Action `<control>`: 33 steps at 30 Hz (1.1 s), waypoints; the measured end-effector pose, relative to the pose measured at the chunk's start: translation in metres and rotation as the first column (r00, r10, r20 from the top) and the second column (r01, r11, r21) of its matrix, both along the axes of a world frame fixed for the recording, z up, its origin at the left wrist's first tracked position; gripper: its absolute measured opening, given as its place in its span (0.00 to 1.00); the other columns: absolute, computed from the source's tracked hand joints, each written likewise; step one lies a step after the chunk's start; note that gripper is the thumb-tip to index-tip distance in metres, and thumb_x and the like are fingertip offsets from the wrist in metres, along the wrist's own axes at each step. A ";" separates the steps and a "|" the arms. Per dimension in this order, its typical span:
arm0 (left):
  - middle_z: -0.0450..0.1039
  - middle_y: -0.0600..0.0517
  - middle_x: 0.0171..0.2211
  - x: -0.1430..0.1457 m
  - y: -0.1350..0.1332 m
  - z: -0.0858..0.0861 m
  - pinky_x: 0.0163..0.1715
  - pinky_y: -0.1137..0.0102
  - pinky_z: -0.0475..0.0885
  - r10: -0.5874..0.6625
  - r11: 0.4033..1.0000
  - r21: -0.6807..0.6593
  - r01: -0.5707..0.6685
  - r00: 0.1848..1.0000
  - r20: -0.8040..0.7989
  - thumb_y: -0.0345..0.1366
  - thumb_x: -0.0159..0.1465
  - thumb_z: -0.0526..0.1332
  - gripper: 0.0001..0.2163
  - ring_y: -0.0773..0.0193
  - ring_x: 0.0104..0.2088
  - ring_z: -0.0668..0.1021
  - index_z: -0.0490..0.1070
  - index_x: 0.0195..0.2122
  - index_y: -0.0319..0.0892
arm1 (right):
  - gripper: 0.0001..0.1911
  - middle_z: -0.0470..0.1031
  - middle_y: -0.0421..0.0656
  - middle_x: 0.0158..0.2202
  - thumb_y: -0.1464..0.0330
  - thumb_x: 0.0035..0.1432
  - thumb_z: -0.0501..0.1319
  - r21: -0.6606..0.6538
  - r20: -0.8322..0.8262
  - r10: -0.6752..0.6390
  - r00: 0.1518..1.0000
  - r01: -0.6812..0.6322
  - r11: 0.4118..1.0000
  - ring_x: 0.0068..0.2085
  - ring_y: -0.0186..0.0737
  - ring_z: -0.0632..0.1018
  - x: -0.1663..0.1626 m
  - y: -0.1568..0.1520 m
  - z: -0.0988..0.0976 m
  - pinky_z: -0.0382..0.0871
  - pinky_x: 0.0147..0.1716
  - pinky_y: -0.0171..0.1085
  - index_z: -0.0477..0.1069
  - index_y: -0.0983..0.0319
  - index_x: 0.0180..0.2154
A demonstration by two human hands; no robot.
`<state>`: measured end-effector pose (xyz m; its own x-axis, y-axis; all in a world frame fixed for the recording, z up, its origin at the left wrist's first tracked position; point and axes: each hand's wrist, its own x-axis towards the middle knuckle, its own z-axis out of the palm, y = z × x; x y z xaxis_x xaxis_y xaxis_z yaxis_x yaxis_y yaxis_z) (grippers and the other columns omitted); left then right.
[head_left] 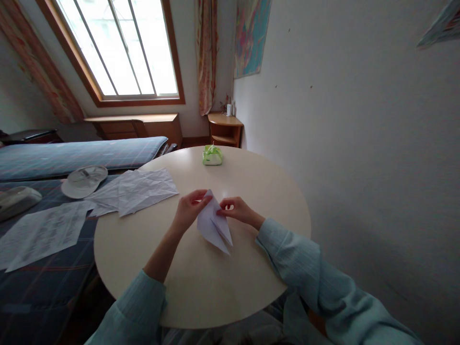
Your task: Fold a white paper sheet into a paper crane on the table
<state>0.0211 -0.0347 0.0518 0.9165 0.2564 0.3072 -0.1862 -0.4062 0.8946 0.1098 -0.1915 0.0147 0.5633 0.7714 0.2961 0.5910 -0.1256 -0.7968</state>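
Observation:
A folded white paper (214,226), pointed like a dart, lies on the round cream table (201,282) between my hands. My left hand (189,208) pinches its upper left edge with closed fingers. My right hand (237,209) pinches the upper right edge near the tip, fingers curled shut. Both arms wear pale blue sleeves.
Crumpled white sheets (138,190) lie at the table's left edge. A green tissue pack (212,155) sits at the far side. A bed (53,158) with a white cap (84,181) and printed papers (43,232) stands to the left. A wall runs close on the right.

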 end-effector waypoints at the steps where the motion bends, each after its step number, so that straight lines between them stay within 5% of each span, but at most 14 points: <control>1: 0.75 0.49 0.28 0.002 0.003 -0.003 0.28 0.72 0.68 -0.031 0.996 -0.088 0.028 0.999 -0.031 0.50 0.48 0.61 0.19 0.64 0.29 0.74 0.72 0.31 0.36 | 0.11 0.70 0.38 0.21 0.63 0.47 0.62 -0.013 -0.017 0.016 1.000 -0.016 1.000 0.24 0.29 0.67 -0.001 0.001 -0.001 0.60 0.26 0.30 0.72 0.66 0.25; 5: 0.74 0.51 0.22 0.008 0.008 -0.011 0.25 0.73 0.67 -0.005 0.958 -0.286 -0.007 0.999 -0.041 0.51 0.43 0.64 0.20 0.66 0.24 0.73 0.74 0.25 0.36 | 0.13 0.69 0.38 0.21 0.61 0.44 0.63 -0.038 -0.057 0.028 0.998 -0.030 0.999 0.24 0.29 0.66 -0.003 0.004 -0.003 0.59 0.25 0.30 0.71 0.66 0.25; 10: 0.77 0.46 0.31 0.002 0.002 -0.002 0.32 0.70 0.69 -0.011 0.922 -0.387 0.005 1.000 -0.013 0.48 0.42 0.66 0.21 0.60 0.32 0.76 0.75 0.31 0.36 | 0.15 0.67 0.38 0.20 0.58 0.44 0.62 -0.041 -0.077 0.034 0.996 -0.037 0.998 0.23 0.29 0.65 -0.007 0.004 -0.003 0.57 0.24 0.30 0.71 0.66 0.24; 16: 0.77 0.44 0.35 -0.004 -0.003 0.006 0.39 0.67 0.70 -0.093 0.917 -0.390 0.080 0.996 -0.014 0.45 0.44 0.66 0.20 0.58 0.38 0.76 0.74 0.34 0.36 | 0.16 0.66 0.37 0.20 0.58 0.46 0.61 -0.047 -0.052 0.026 0.998 -0.028 0.999 0.23 0.28 0.64 -0.007 0.003 -0.005 0.57 0.24 0.30 0.70 0.66 0.24; 33: 0.75 0.50 0.23 0.001 -0.004 -0.002 0.26 0.74 0.69 0.106 0.930 -0.359 -0.073 0.991 0.075 0.42 0.44 0.66 0.13 0.66 0.25 0.75 0.73 0.24 0.36 | 0.11 0.68 0.37 0.20 0.63 0.46 0.63 -0.004 0.056 0.025 0.998 -0.024 1.000 0.23 0.29 0.66 -0.013 0.004 -0.001 0.58 0.25 0.29 0.70 0.66 0.23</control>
<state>0.0221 -0.0391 0.0493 0.8567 0.4439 0.2628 -0.2522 -0.0839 0.9640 0.0966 -0.1875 0.0142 0.5267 0.7859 0.3239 0.6378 -0.1135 -0.7618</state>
